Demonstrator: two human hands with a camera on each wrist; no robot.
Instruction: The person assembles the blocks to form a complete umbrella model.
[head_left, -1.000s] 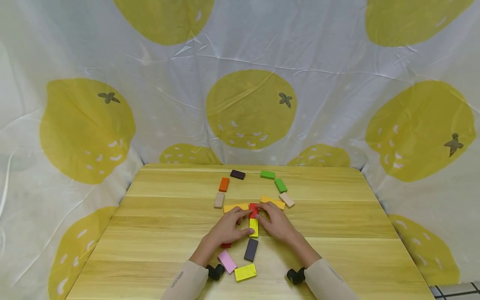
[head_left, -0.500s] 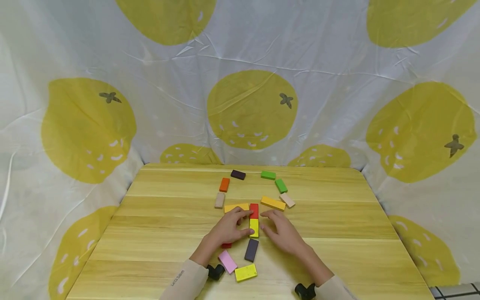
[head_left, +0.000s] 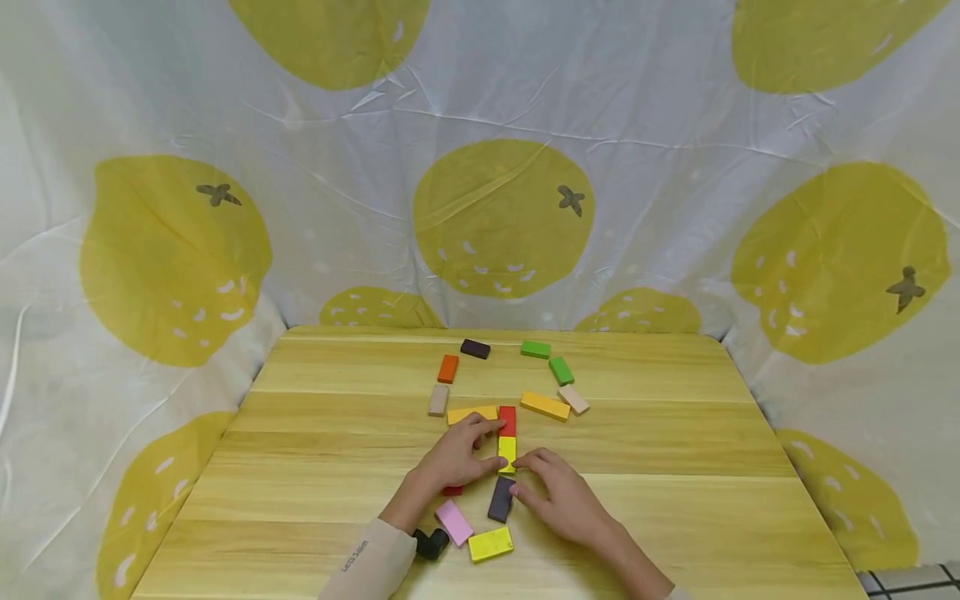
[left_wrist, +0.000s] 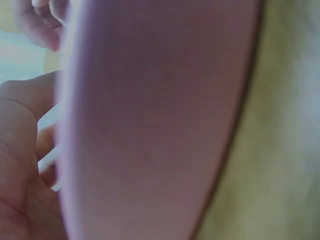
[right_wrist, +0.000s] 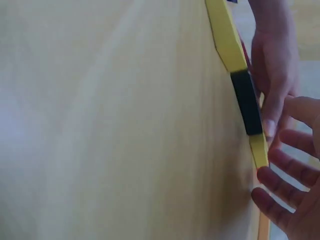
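Observation:
In the head view, my left hand (head_left: 453,454) rests its index fingertip on a red block (head_left: 507,417) and its thumb tip on a yellow block (head_left: 507,450) directly below it. My right hand (head_left: 566,500) has relaxed, spread fingers, fingertips beside the yellow block's lower right edge and thumb at the right edge of a dark block (head_left: 501,500). The right wrist view has my right hand (right_wrist: 295,175) with fingers apart, beside the dark block (right_wrist: 246,102). Blurred pink fills much of the left wrist view, with my left hand (left_wrist: 25,160) at its left.
Orange-yellow blocks (head_left: 546,406) (head_left: 471,414) flank the red one. Farther back lie green (head_left: 536,350), dark (head_left: 476,349), orange (head_left: 447,368) and plain wood (head_left: 438,400) blocks. Pink (head_left: 454,522) and yellow (head_left: 491,544) blocks lie nearer. A patterned cloth (head_left: 645,208) hangs behind the table.
My right hand has let go of the red block's right side, drawn back to the right, then come down beside the yellow and dark blocks. My left hand has stayed in place.

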